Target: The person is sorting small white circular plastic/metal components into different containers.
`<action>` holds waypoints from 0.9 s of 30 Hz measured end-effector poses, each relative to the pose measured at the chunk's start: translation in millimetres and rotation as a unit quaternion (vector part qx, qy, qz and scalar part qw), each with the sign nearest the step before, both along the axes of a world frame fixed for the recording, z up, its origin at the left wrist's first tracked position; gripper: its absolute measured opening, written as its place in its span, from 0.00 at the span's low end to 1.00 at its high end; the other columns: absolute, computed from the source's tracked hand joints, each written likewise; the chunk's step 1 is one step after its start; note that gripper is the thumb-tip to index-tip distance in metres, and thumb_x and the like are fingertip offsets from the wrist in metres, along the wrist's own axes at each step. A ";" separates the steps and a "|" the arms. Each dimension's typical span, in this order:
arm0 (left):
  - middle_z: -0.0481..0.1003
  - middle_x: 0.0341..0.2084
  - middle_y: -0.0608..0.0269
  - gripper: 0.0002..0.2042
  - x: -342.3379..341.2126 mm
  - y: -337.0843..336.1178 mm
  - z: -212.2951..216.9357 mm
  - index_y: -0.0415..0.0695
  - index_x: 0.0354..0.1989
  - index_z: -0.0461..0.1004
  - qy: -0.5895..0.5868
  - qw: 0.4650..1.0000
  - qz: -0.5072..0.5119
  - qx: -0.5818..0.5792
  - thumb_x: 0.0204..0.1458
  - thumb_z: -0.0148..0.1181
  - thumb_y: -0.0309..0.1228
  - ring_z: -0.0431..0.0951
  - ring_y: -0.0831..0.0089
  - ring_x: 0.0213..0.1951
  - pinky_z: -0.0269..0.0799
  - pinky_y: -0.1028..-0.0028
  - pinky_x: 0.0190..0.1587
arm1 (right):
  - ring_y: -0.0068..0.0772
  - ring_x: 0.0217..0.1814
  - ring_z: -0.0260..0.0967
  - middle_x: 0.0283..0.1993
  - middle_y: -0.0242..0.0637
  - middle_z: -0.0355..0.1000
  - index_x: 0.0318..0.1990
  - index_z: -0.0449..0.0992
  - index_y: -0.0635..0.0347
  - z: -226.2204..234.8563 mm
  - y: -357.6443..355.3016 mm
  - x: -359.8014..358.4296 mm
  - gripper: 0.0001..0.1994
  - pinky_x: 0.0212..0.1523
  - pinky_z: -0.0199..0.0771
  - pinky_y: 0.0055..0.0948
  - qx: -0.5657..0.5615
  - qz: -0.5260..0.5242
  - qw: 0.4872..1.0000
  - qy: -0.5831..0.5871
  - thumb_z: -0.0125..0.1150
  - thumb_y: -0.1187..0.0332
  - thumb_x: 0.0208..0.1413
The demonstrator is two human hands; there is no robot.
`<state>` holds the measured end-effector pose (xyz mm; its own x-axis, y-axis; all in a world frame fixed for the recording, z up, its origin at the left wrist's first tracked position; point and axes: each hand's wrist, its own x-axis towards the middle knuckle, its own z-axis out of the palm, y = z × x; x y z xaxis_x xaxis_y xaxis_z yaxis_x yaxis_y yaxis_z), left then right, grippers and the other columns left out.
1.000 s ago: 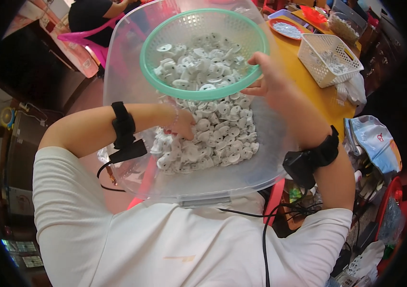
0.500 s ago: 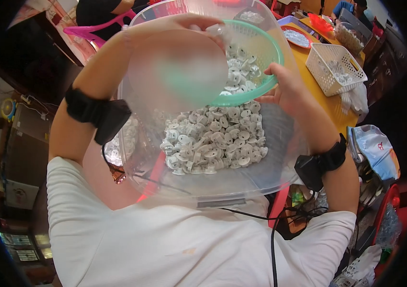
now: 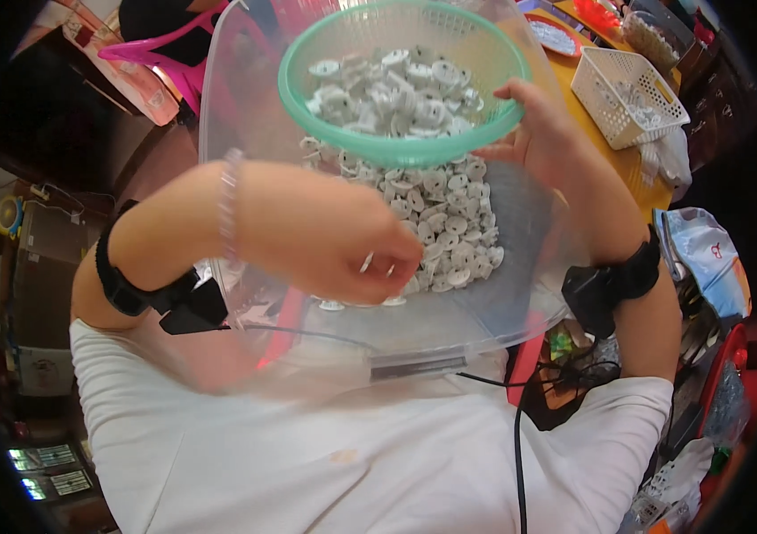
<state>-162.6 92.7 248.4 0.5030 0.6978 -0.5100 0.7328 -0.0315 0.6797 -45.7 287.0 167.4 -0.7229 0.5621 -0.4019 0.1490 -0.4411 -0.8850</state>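
Your right hand (image 3: 543,133) clasps the right rim of the green basket (image 3: 378,149), which holds white parts (image 3: 392,93) above the clear tub (image 3: 241,107). Nearer you than that basket, your left hand (image 3: 361,254) curls apart from the right, its grip unclear, blocking some of the loose pile (image 3: 454,227). Right of the green basket, a white basket (image 3: 623,98) sits on the yellow table (image 3: 563,69); left of it stands a pink chair (image 3: 161,55).

Left hand (image 3: 356,245) near centre motion-blurred; its grip can't be confirmed, white pieces (image 3: 450,222) beneath are masked by it. Right hand (image 3: 547,133) at 2 o'clock partly masked by rim of green basket (image 3: 396,148). Clear bin (image 3: 241,116) clipped at 12 o'clock, seated person (image 3: 161,31) at 11. Contents (image 3: 641,111) of white basket (image 3: 605,114) at 2 o'clock too small to be identified.
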 end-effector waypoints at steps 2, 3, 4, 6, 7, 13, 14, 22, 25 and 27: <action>0.67 0.45 0.54 0.20 8.8 -4.9 -37.5 0.43 0.47 0.65 0.202 0.978 -0.059 -0.003 0.43 0.57 0.31 0.71 0.65 0.44 0.68 0.67 0.42 | 0.50 0.40 0.70 0.48 0.53 0.62 0.54 0.48 0.67 2.0 1.7 -0.6 0.26 0.41 0.75 0.41 0.016 0.008 1.000 0.025 0.48 0.65 0.49; 0.60 0.51 0.52 0.27 8.3 -3.0 -57.3 0.45 0.52 0.60 0.249 0.963 -0.097 0.021 0.39 0.59 0.33 0.65 0.60 0.50 0.65 0.64 0.48 | 0.50 0.40 0.70 0.48 0.53 0.62 0.54 0.48 0.67 4.2 0.7 -1.6 0.26 0.41 0.75 0.41 0.016 0.012 1.000 0.022 0.48 0.65 0.49; 0.53 0.57 0.51 0.35 5.9 -0.8 -78.6 0.48 0.57 0.55 0.296 0.945 -0.130 0.044 0.36 0.62 0.34 0.59 0.55 0.56 0.62 0.61 0.53 | 0.50 0.40 0.70 0.48 0.53 0.61 0.53 0.49 0.66 7.0 -1.1 -4.9 0.26 0.42 0.75 0.41 0.019 0.018 0.999 0.025 0.47 0.65 0.49; 0.48 0.60 0.51 0.41 0.0 8.6 -123.1 0.49 0.59 0.52 0.279 0.940 -0.167 0.102 0.32 0.64 0.37 0.52 0.52 0.59 0.56 0.60 0.57 | 0.50 0.40 0.70 0.48 0.53 0.61 0.53 0.49 0.66 9.0 -1.8 -5.4 0.25 0.42 0.75 0.41 0.024 0.015 0.999 0.027 0.47 0.66 0.49; 0.43 0.62 0.52 0.46 -0.6 13.9 -134.8 0.51 0.61 0.48 0.265 0.929 -0.201 0.159 0.28 0.67 0.39 0.46 0.49 0.62 0.49 0.58 0.61 | 0.50 0.40 0.69 0.48 0.53 0.61 0.53 0.50 0.65 10.4 -2.3 -5.2 0.24 0.42 0.75 0.41 0.020 0.016 0.999 0.026 0.47 0.66 0.49; 0.43 0.62 0.53 0.49 25.9 70.7 -171.9 0.50 0.61 0.48 0.118 0.941 -0.164 0.273 0.25 0.67 0.42 0.43 0.51 0.63 0.42 0.57 0.63 | 0.49 0.42 0.69 0.48 0.52 0.60 0.52 0.51 0.65 6.4 -4.2 -2.6 0.22 0.42 0.74 0.44 0.029 0.001 0.999 0.033 0.47 0.67 0.50; 0.43 0.62 0.53 0.49 28.3 74.4 -173.7 0.50 0.61 0.48 0.119 0.941 -0.165 0.272 0.25 0.67 0.42 0.43 0.51 0.63 0.42 0.57 0.63 | 0.48 0.42 0.68 0.47 0.52 0.60 0.52 0.52 0.65 6.7 -4.0 -2.5 0.22 0.42 0.74 0.45 0.031 0.007 0.999 0.040 0.47 0.67 0.50; 0.61 0.50 0.59 0.27 49.2 68.3 -202.8 0.43 0.46 0.68 0.075 0.929 -0.095 0.350 0.35 0.53 0.43 0.64 0.55 0.45 0.70 0.60 0.40 | 0.44 0.43 0.68 0.47 0.48 0.60 0.52 0.51 0.66 2.3 0.5 1.7 0.23 0.43 0.74 0.45 0.017 -0.005 0.998 0.059 0.46 0.68 0.49; 0.62 0.49 0.60 0.27 54.4 66.2 -196.4 0.44 0.47 0.67 0.151 0.943 -0.112 0.276 0.37 0.52 0.44 0.64 0.54 0.46 0.71 0.60 0.40 | 0.43 0.44 0.68 0.47 0.48 0.61 0.52 0.51 0.66 1.8 0.9 0.5 0.23 0.43 0.74 0.45 0.018 -0.001 0.998 0.057 0.47 0.69 0.49; 0.62 0.49 0.60 0.27 52.6 64.6 -182.4 0.44 0.48 0.66 0.189 0.950 -0.145 0.202 0.38 0.52 0.45 0.64 0.53 0.47 0.69 0.59 0.42 | 0.42 0.44 0.68 0.47 0.47 0.61 0.52 0.52 0.66 1.9 0.4 2.3 0.23 0.43 0.74 0.45 0.016 -0.003 0.998 0.055 0.47 0.69 0.49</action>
